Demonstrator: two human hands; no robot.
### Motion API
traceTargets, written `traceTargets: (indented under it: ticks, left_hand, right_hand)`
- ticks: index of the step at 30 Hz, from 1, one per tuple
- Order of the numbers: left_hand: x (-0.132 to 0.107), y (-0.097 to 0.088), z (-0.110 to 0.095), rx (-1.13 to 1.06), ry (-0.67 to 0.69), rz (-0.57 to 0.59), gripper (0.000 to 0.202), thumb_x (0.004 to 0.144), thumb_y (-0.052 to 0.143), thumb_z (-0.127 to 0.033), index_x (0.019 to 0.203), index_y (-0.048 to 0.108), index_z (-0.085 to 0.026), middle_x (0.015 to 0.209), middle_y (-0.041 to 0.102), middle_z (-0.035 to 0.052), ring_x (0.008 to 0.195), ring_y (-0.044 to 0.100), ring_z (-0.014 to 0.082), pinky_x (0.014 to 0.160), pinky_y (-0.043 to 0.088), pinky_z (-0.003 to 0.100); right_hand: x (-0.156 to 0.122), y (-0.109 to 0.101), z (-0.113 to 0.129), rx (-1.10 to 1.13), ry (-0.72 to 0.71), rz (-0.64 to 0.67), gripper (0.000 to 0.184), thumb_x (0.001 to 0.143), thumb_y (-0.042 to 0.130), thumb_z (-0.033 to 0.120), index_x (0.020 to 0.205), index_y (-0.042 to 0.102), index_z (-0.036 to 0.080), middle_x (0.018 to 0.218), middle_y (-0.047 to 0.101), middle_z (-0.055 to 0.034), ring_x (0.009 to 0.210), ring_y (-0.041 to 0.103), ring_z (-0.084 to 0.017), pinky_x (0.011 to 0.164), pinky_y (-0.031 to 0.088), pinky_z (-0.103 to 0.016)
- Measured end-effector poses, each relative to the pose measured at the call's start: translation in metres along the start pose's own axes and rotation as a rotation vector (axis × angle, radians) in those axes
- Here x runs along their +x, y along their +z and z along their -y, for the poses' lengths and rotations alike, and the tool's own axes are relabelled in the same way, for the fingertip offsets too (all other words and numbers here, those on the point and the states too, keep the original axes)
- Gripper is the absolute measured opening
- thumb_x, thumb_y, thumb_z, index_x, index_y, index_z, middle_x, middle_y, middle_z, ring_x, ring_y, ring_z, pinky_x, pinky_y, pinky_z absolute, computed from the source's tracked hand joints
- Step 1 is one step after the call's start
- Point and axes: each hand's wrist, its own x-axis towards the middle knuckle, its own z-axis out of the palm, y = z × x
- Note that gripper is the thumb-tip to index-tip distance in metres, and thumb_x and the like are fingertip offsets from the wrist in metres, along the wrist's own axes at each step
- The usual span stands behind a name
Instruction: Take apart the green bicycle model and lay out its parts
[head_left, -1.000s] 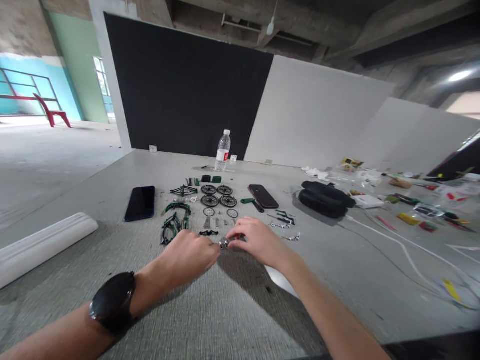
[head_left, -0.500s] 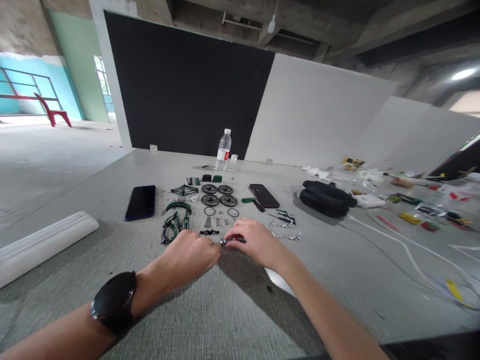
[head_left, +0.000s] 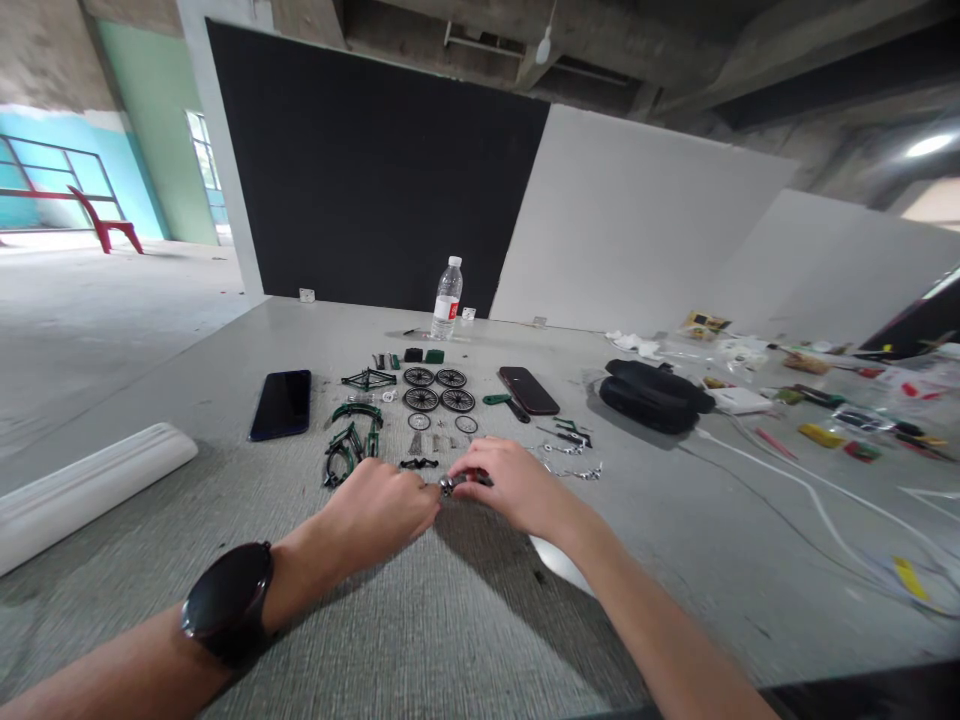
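Over the near middle of the table, my left hand (head_left: 388, 502) is closed, its fingertips meeting a small silver and dark part (head_left: 448, 486). My right hand (head_left: 517, 488) pinches the same part from the other side, and a dark end shows under its fingers. What kind of part it is, I cannot make out. Just beyond lie a small black bar-shaped piece (head_left: 418, 464) and several tiny screws (head_left: 415, 443). Several miniature spoked wheels (head_left: 421, 400) and thin rings (head_left: 466, 425) are laid out farther back. Green and black bicycle frame parts (head_left: 351, 447) rest left of them.
Phones lie left (head_left: 281, 405) and right (head_left: 529, 390) of the parts. A water bottle (head_left: 445, 300) stands behind. Silver chain-like pieces (head_left: 581, 472), a black case (head_left: 652, 398) and white cables (head_left: 795, 485) are on the right. A white roll (head_left: 97, 490) lies at left, a white object (head_left: 559, 562) under my right forearm.
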Motion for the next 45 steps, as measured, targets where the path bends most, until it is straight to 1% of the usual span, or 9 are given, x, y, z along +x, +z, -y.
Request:
traceTargets:
  ticks: [6, 12, 17, 23, 27, 30, 38, 41, 45]
  left_hand:
    - [-0.001, -0.003, 0.002, -0.011, 0.021, -0.019, 0.017, 0.095, 0.058, -0.016, 0.079, 0.063, -0.019, 0.069, 0.069, -0.0008, 0.053, 0.063, 0.0152, 0.043, 0.025, 0.028]
    - [-0.001, -0.007, 0.002, -0.058, 0.074, -0.104, 0.025, 0.098, 0.052, -0.019, 0.074, 0.059, -0.018, 0.065, 0.066, -0.0014, 0.050, 0.058, 0.0129, 0.044, 0.021, 0.029]
    - [-0.001, -0.007, -0.001, -0.114, 0.089, -0.144, 0.033, 0.102, 0.045, -0.026, 0.074, 0.059, -0.017, 0.063, 0.064, -0.0013, 0.049, 0.056, 0.0121, 0.045, 0.025, 0.028]
    - [-0.002, -0.008, -0.003, -0.129, 0.086, -0.149, 0.033, 0.102, 0.044, -0.026, 0.074, 0.059, -0.018, 0.062, 0.063, -0.0017, 0.048, 0.055, 0.0123, 0.046, 0.024, 0.028]
    - [-0.002, -0.008, -0.004, -0.139, 0.080, -0.127, 0.034, 0.102, 0.043, -0.026, 0.073, 0.057, -0.018, 0.062, 0.063, -0.0020, 0.049, 0.055, 0.0125, 0.047, 0.021, 0.029]
    - [-0.002, -0.007, -0.005, -0.150, 0.068, -0.110, 0.034, 0.102, 0.044, -0.026, 0.072, 0.057, -0.018, 0.063, 0.065, -0.0021, 0.049, 0.056, 0.0123, 0.047, 0.022, 0.029]
    - [0.000, -0.008, -0.008, -0.166, 0.064, -0.087, 0.035, 0.104, 0.040, -0.024, 0.073, 0.056, -0.019, 0.063, 0.063, -0.0029, 0.049, 0.055, 0.0120, 0.048, 0.027, 0.031]
    - [0.001, -0.007, -0.008, -0.171, 0.060, -0.057, 0.032, 0.103, 0.042, -0.024, 0.075, 0.057, -0.019, 0.064, 0.064, -0.0028, 0.049, 0.055, 0.0122, 0.049, 0.026, 0.031]
    - [0.002, -0.006, -0.007, -0.176, 0.056, -0.073, 0.030, 0.101, 0.043, -0.023, 0.075, 0.057, -0.019, 0.065, 0.064, -0.0022, 0.049, 0.054, 0.0122, 0.048, 0.022, 0.032]
  right_hand:
    - [-0.003, -0.009, -0.002, 0.009, 0.043, -0.096, 0.017, 0.095, 0.060, 0.031, 0.100, 0.076, 0.028, 0.096, 0.072, -0.0025, 0.089, 0.064, -0.018, 0.079, 0.048, -0.032]
    - [0.004, -0.043, -0.040, -0.049, 0.210, -0.343, 0.031, 0.097, 0.046, 0.033, 0.106, 0.074, 0.023, 0.102, 0.074, -0.0075, 0.083, 0.065, -0.021, 0.073, 0.048, -0.035]
    - [0.032, -0.061, -0.078, -0.157, 0.260, -0.201, 0.026, 0.089, 0.053, 0.033, 0.100, 0.075, 0.024, 0.095, 0.074, -0.0085, 0.080, 0.065, -0.023, 0.068, 0.046, -0.035]
    - [0.048, -0.043, -0.118, -0.318, 0.344, -0.217, 0.034, 0.095, 0.042, 0.026, 0.113, 0.071, 0.023, 0.117, 0.071, -0.0119, 0.103, 0.064, -0.028, 0.085, 0.048, -0.041]
    - [0.042, -0.023, -0.142, -0.334, 0.289, -0.135, 0.043, 0.098, 0.040, 0.026, 0.137, 0.057, 0.024, 0.142, 0.057, -0.0101, 0.129, 0.051, -0.028, 0.104, 0.041, -0.044]
    - [0.037, -0.017, -0.151, -0.325, 0.253, -0.080, 0.043, 0.098, 0.042, 0.029, 0.139, 0.056, 0.028, 0.146, 0.054, -0.0066, 0.135, 0.045, -0.026, 0.109, 0.037, -0.044]
    - [0.033, -0.015, -0.157, -0.410, 0.387, -0.131, 0.046, 0.100, 0.039, 0.049, 0.133, 0.062, 0.027, 0.152, 0.046, -0.0118, 0.141, 0.037, -0.034, 0.110, 0.030, -0.057]
    - [0.031, -0.015, -0.159, -0.392, 0.497, -0.123, 0.050, 0.099, 0.037, 0.055, 0.135, 0.060, 0.030, 0.152, 0.043, -0.0146, 0.136, 0.042, -0.040, 0.103, 0.037, -0.059]
    - [0.031, -0.015, -0.164, -0.340, 0.531, -0.128, 0.050, 0.098, 0.035, 0.057, 0.137, 0.059, 0.035, 0.148, 0.048, -0.0150, 0.130, 0.049, -0.039, 0.096, 0.045, -0.052]
